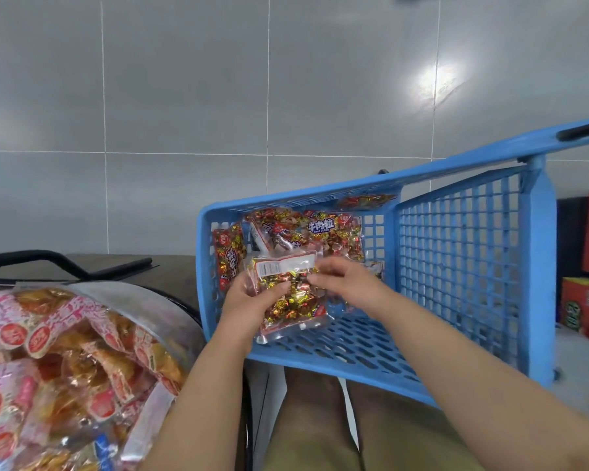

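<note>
A clear packet of gold and red wrapped candies (291, 302) is held over the blue plastic shopping basket (456, 266), label side up. My left hand (249, 300) grips its left edge, thumb on top. My right hand (344, 280) pinches its upper right part. Deeper in the basket lie several similar packets (323, 232), one with a blue label; another stands against the left wall (227, 256).
A large clear bag of pink and orange wrapped snacks (65, 368) fills the lower left, on a dark surface with a black handle (65, 263). Red and orange cartons (585, 307) stand at the right. My knees (320, 419) are below the basket. Grey tiled wall behind.
</note>
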### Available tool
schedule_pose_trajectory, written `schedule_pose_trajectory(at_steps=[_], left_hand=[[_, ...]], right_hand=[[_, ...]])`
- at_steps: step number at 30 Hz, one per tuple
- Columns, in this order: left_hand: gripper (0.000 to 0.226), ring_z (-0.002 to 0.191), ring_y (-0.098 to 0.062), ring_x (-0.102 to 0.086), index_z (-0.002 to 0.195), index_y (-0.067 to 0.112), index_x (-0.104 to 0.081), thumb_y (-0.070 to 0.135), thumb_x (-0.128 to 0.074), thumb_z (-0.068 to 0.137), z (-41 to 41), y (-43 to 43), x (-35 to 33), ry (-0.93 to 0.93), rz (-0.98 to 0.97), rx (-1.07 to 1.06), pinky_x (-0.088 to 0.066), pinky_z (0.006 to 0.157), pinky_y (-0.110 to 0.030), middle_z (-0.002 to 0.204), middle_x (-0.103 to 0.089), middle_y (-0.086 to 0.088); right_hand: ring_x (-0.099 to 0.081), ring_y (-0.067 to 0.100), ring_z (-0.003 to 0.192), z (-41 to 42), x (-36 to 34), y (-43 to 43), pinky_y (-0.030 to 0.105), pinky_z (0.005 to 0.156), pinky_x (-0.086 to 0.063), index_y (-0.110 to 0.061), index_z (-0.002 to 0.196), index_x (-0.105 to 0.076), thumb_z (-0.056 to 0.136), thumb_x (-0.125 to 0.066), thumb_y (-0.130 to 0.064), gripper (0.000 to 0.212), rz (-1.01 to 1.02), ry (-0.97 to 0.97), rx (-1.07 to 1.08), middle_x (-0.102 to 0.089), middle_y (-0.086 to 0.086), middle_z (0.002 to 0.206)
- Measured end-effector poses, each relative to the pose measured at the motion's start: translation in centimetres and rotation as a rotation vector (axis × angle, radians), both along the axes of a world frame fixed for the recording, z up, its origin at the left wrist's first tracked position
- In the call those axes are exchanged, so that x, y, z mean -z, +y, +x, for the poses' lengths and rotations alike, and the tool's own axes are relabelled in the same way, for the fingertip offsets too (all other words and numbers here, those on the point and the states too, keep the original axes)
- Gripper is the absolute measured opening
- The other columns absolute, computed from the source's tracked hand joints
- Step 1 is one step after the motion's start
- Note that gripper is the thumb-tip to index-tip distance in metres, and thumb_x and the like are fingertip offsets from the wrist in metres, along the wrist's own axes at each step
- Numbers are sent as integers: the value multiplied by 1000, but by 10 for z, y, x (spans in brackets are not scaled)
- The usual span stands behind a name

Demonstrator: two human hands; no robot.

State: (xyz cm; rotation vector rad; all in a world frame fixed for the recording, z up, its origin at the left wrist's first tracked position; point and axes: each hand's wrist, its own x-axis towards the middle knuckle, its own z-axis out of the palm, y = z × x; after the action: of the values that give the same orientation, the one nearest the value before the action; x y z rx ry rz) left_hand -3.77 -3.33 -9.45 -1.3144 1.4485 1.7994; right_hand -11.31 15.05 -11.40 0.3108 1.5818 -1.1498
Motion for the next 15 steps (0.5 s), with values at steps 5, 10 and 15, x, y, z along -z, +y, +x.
schedule_pose_trajectory(at_steps=[5, 10, 15], left_hand=[[45, 102, -23, -68, 111, 29, -65, 17, -82, 71, 8, 3, 11, -36, -28, -39, -51, 95, -50, 108, -73, 0], [48, 100, -23, -69, 113, 25, -65, 18, -83, 68, 17, 11, 14, -65, 16, -52, -51, 95, -48, 105, -74, 0], [63, 99, -24, -70, 117, 22, -63, 27, -83, 57, 24, 10, 12, -105, 45, -98, -52, 94, -50, 107, -73, -3]], right_hand=[[-51, 35, 122, -75, 33, 21, 40, 100, -47, -17, 102, -59, 92, -58, -29, 16, 281, -114, 915, -52, 22, 132], [-54, 29, 117, -117, 64, 24, 37, 84, -48, -7, 126, -49, 96, -47, -18, 32, 271, -152, 992, -53, 14, 130], [-64, 24, 74, -112, 80, 23, 37, 46, -50, -9, 105, -49, 97, -43, -17, 13, 359, -258, 924, -60, 13, 90]])
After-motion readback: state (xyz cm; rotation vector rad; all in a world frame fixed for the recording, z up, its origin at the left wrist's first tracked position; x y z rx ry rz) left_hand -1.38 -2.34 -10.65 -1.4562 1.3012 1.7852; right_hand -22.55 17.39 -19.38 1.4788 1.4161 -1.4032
